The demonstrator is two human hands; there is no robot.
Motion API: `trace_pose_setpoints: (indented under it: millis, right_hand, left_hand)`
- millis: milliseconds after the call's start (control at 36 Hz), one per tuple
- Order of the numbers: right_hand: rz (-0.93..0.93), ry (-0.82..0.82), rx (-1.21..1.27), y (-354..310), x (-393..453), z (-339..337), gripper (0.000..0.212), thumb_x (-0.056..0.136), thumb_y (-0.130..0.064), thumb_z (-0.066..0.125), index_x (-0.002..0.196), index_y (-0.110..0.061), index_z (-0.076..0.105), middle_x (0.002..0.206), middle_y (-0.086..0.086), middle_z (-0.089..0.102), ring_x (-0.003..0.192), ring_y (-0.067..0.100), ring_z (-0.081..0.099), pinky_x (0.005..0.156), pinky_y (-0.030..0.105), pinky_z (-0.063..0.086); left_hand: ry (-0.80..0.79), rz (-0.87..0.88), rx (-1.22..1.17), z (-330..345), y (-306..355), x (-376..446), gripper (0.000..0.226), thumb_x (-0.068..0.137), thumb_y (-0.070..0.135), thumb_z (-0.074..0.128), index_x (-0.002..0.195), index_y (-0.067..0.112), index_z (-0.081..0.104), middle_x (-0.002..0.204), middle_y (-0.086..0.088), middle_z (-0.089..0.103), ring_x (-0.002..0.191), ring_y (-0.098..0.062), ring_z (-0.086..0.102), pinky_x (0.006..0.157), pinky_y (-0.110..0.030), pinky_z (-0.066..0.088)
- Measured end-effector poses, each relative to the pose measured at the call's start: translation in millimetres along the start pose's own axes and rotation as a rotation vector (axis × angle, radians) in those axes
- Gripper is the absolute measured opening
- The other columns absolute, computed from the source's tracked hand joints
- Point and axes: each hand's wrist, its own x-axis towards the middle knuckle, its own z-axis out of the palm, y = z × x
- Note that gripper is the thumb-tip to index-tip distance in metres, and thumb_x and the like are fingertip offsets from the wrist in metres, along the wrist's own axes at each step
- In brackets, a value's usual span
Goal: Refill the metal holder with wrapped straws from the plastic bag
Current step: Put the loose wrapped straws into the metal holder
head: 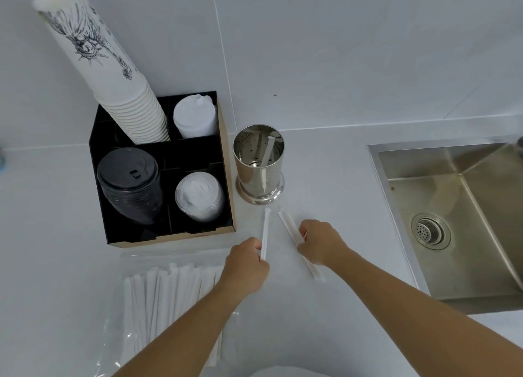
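Observation:
The shiny metal holder [259, 176] stands upright on the white counter with one wrapped straw [268, 149] leaning inside it. Just in front of it, my left hand [246, 266] is shut on a wrapped straw [266, 229] that points up toward the holder. My right hand [319, 242] is shut on another wrapped straw [288, 225], held slanted, its lower end sticking out below my palm. The clear plastic bag [113, 325] lies at the lower left with several wrapped straws [167, 294] in it, partly hidden by my left forearm.
A black organiser box [223, 161] left of the holder carries a tall stack of paper cups [113, 74] and stacks of black and clear lids. A steel sink [458, 221] is sunk into the counter at the right. A tiled wall rises behind.

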Motion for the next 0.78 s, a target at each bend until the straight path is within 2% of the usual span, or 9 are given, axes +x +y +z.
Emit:
trace_pose_setpoints:
  millis: [83,167,222,361,472,556,611,667,778]
  right_hand:
    - [-0.005,0.039,-0.032,-2,0,4,0.011,0.079,-0.016,0.058,0.09,-0.014,0.054,0.087,0.003,0.061,0.078,0.023,0.056,0.056,0.027,0.04]
    - [-0.024,0.072,-0.116,-4,-2,6,0.02,0.08,-0.026,0.063,0.09,-0.015,0.049,0.085,0.002,0.057,0.077,0.025,0.055,0.062,0.029,0.043]
    - [-0.033,0.075,-0.165,-6,-2,6,0.018,0.082,-0.022,0.061,0.087,-0.016,0.044,0.085,0.003,0.054,0.076,0.025,0.053,0.062,0.029,0.04]
    - [-0.015,0.056,-0.25,-11,1,0,0.016,0.082,-0.006,0.056,0.08,-0.016,0.044,0.088,0.004,0.052,0.078,0.024,0.052,0.065,0.029,0.044]
    - [0.003,0.027,-0.273,-9,4,-3,0.015,0.08,-0.004,0.059,0.084,-0.013,0.047,0.085,0.003,0.051,0.077,0.024,0.053,0.061,0.028,0.043]
    - [0.004,0.02,-0.26,-5,5,-4,0.023,0.076,-0.003,0.06,0.072,-0.015,0.041,0.073,0.0,0.044,0.075,0.024,0.053,0.049,0.024,0.036]
    - [-0.002,0.021,-0.252,-2,5,-4,0.027,0.077,-0.004,0.06,0.069,-0.017,0.037,0.072,-0.001,0.042,0.075,0.024,0.053,0.051,0.025,0.038]
    - [0.008,0.018,-0.262,2,5,-7,0.021,0.077,-0.004,0.06,0.073,-0.016,0.042,0.072,-0.001,0.043,0.076,0.024,0.055,0.057,0.027,0.042]
    - [0.033,0.022,-0.284,10,4,-14,0.028,0.076,-0.004,0.062,0.067,-0.017,0.038,0.071,-0.001,0.044,0.073,0.023,0.055,0.057,0.027,0.043]
  left_hand:
    - [0.008,-0.04,0.085,4,3,4,0.021,0.077,0.014,0.049,0.096,0.018,0.057,0.095,-0.003,0.064,0.083,-0.023,0.062,0.067,-0.032,0.054]
    - [0.007,-0.041,0.151,7,5,7,0.014,0.081,0.013,0.047,0.094,0.014,0.051,0.097,-0.007,0.06,0.085,-0.026,0.059,0.067,-0.034,0.051]
    - [0.015,-0.027,0.193,7,6,9,0.009,0.084,0.012,0.047,0.093,0.012,0.048,0.098,-0.008,0.057,0.084,-0.025,0.057,0.064,-0.032,0.045]
    - [0.028,-0.019,0.213,7,13,16,0.011,0.089,0.019,0.052,0.097,0.012,0.048,0.1,-0.008,0.055,0.087,-0.025,0.055,0.066,-0.032,0.044]
    - [0.047,-0.048,0.196,6,14,21,0.002,0.086,0.01,0.048,0.087,0.011,0.047,0.095,-0.007,0.052,0.084,-0.024,0.053,0.064,-0.031,0.043]
    - [0.045,-0.057,0.165,5,13,26,0.005,0.08,0.01,0.05,0.076,0.012,0.048,0.094,-0.009,0.057,0.08,-0.022,0.053,0.055,-0.026,0.037]
    - [0.043,-0.058,0.163,4,12,28,0.008,0.079,0.011,0.052,0.071,0.014,0.049,0.091,-0.009,0.059,0.077,-0.021,0.053,0.051,-0.025,0.033]
    - [0.042,-0.057,0.16,3,10,28,0.014,0.079,0.01,0.052,0.066,0.016,0.047,0.088,-0.009,0.061,0.072,-0.02,0.053,0.047,-0.023,0.03]
    - [0.054,-0.058,0.144,4,9,21,0.013,0.082,0.011,0.053,0.069,0.014,0.053,0.084,-0.005,0.062,0.067,-0.016,0.054,0.046,-0.021,0.032]
